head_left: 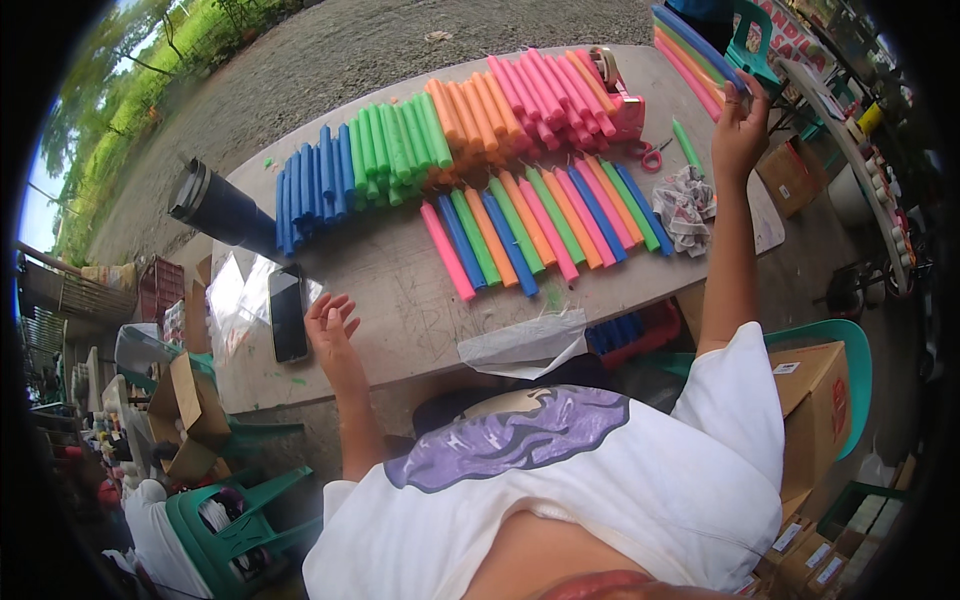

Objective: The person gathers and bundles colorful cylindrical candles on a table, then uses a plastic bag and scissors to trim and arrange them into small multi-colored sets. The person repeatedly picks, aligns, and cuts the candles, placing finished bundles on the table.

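My right hand is raised at the far right, its fingers closed on the end of a flat bundle of candles in blue, green, orange and pink. Any wrapping round the bundle is too unclear to tell. My left hand hovers at the table's near left, fingers loosely apart with nothing in them, beside a dark phone. Between my hands lies a row of mixed pink, blue, green and orange candles. Behind it are piles of blue candles, green candles, orange candles and pink candles.
On the table are a dark tumbler, clear plastic sheets, a red tape dispenser, red scissors, crumpled paper and a lone green candle. A white sheet hangs over the near edge.
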### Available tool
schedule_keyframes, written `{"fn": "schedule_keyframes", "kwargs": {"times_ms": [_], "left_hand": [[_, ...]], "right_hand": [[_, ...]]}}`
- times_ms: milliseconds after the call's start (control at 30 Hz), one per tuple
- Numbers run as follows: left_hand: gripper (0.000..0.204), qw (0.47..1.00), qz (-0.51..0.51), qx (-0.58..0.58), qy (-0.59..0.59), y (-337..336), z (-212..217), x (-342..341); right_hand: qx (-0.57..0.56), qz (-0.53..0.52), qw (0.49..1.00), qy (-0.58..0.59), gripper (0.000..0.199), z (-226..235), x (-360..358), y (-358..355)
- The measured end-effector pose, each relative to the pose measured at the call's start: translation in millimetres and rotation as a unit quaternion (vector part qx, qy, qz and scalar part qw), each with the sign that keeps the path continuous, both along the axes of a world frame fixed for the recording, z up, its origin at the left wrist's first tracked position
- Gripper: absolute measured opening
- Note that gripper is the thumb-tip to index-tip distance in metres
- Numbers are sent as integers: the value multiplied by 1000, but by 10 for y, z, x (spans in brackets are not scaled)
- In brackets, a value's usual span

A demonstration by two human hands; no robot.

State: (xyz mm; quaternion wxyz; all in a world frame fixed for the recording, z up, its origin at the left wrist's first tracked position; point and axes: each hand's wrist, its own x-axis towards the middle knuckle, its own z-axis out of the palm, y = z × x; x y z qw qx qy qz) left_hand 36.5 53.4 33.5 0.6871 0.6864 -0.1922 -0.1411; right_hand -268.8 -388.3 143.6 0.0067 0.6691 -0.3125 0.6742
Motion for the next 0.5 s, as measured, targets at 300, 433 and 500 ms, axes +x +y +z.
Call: {"fn": "schedule_keyframes", "kwargs": {"times_ms": [300,433,500], "left_hand": [[32,895,116,286,-321,395,-184,233],[25,873,90,343,-334,453,-52,211],[23,865,68,359,-343,411,-43,243]], "right_hand": [[182,68,944,268,28,-1034,61,-1336],[296,147,881,339,38,-1267,-77,-1385],[339,138,850,380,43,-1311,-144,-1393]]}}
